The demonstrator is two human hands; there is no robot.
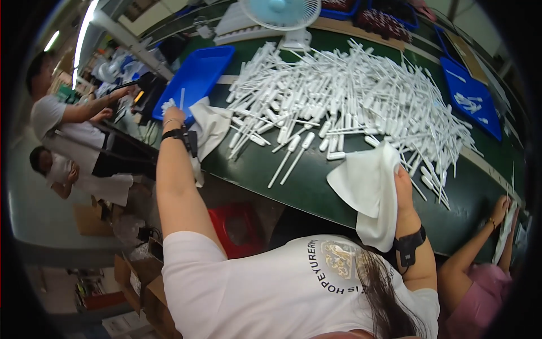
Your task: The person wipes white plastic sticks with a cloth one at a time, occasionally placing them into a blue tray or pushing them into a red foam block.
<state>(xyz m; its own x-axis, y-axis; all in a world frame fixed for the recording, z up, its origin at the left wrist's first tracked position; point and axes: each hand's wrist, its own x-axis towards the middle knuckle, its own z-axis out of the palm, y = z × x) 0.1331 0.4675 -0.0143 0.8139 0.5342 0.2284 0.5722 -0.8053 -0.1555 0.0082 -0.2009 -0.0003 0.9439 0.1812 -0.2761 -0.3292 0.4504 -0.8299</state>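
Observation:
My left hand [174, 114] reaches to the near end of a blue tray [199, 68] at the left, its fingers closed around white plastic pipettes [168, 104] whose ends show past them; the fingers are partly hidden. A white cloth [210, 129] hangs beside that wrist, over the table edge. On the right, my right hand [402, 186] is closed on a white cloth [370, 183], which drapes down in front of the table edge. A large heap of white pipettes [339, 90] covers the green table [248, 169]. Two pipettes [292, 160] lie side by side nearest me.
A fan [282, 12] stands behind the heap. Another blue tray [471, 96] with several pipettes sits at the far right. Beside me on the right, a co-worker's hand [499, 209] is at the table edge. Two people stand at left. Below the table is a red stool [237, 229].

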